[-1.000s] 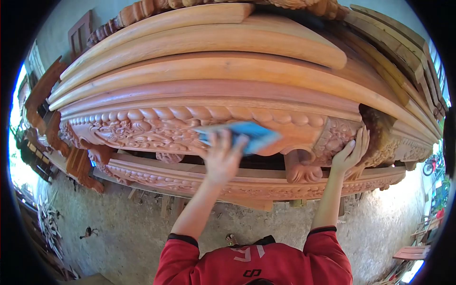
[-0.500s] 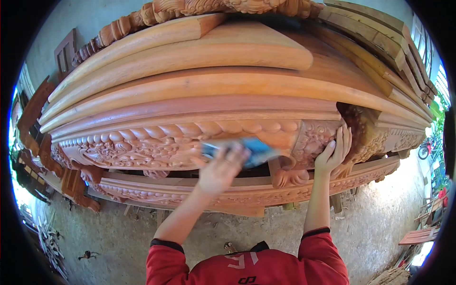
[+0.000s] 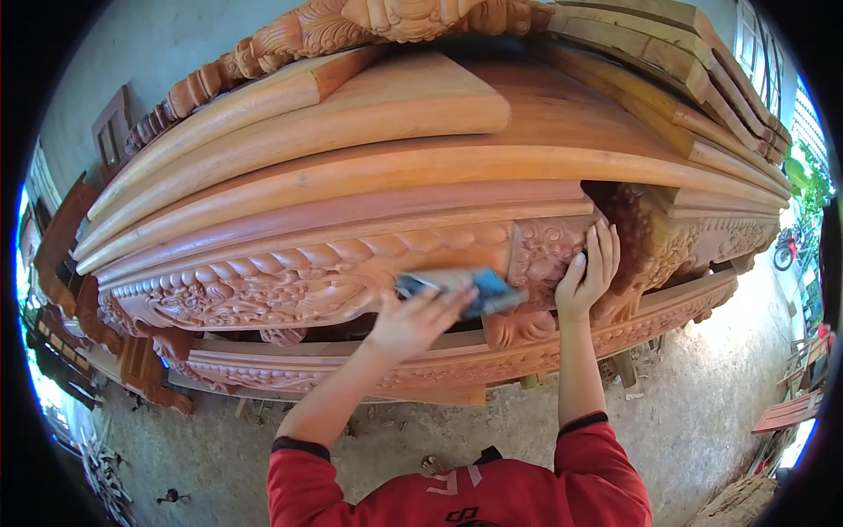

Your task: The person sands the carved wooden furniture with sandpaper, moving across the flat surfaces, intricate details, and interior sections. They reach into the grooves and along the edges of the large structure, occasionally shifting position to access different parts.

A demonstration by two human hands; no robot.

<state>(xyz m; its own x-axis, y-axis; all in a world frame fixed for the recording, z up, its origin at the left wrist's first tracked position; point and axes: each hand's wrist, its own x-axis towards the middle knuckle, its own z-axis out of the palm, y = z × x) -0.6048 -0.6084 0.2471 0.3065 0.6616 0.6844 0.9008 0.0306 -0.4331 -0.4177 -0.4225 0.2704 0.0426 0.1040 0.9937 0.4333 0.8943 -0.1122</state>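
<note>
My left hand (image 3: 413, 321) holds a blue-and-grey sheet (image 3: 492, 292), apparently sandpaper, its fingers spread over the sheet and blurred by motion. The sheet lies against the lower part of a carved wooden panel (image 3: 255, 294), close to a scrolled foot. My right hand (image 3: 588, 274) grips the panel's right end, beside a square block of carving (image 3: 543, 255). Its thumb rests toward the front face and its fingers extend up along the end edge. Part of the panel behind the left hand and sheet is hidden.
Smooth rounded boards (image 3: 369, 105) are stacked above the panel, with a carved rail (image 3: 386, 22) behind them. Rough planks (image 3: 641, 44) lie at the upper right. Below runs another carved rail (image 3: 439, 363). Wood scraps (image 3: 110, 465) litter the concrete floor at the left.
My left hand and the sandpaper sheet have shifted slightly right along the panel, relative to its carving. My right hand keeps its place at the end. The camera view has turned a little.
</note>
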